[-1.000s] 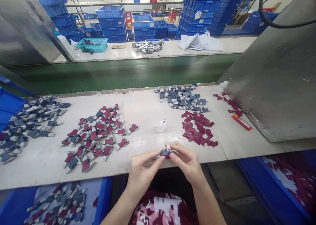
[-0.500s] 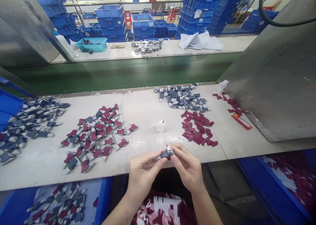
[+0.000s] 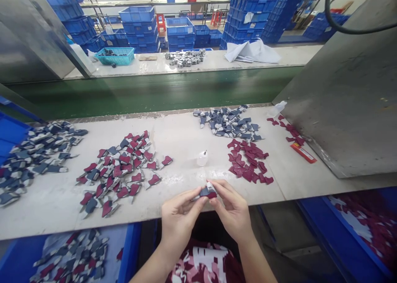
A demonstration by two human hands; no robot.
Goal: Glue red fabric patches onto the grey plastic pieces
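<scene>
Between my two hands, just over the table's front edge, is a small grey-blue, white and maroon moulded piece [image 3: 204,192]. My left hand [image 3: 181,212] pinches its left end between thumb and fingers. My right hand [image 3: 232,208] has thumb and fingertips closed on its right end, by the white part. A maroon layer shows along the lower side of the piece. Beyond my hands stands a small translucent bottle [image 3: 202,159] with a dark tip. Right of it lie loose flat maroon pieces [image 3: 248,161], and behind them a heap of grey-blue and white pieces [image 3: 232,123].
Left on the white table [image 3: 176,136] lies a heap of maroon-faced pieces [image 3: 120,163]; farther left, more grey-blue pieces [image 3: 40,150]. A red-orange packet [image 3: 304,153] lies beside a metal panel [image 3: 353,101]. Blue bins [image 3: 132,245] stand below. A green conveyor belt [image 3: 173,90] runs behind.
Both hands have shifted slightly left with the piece. It has tilted a little, so more of its maroon side shows, and my right thumb has moved slightly.
</scene>
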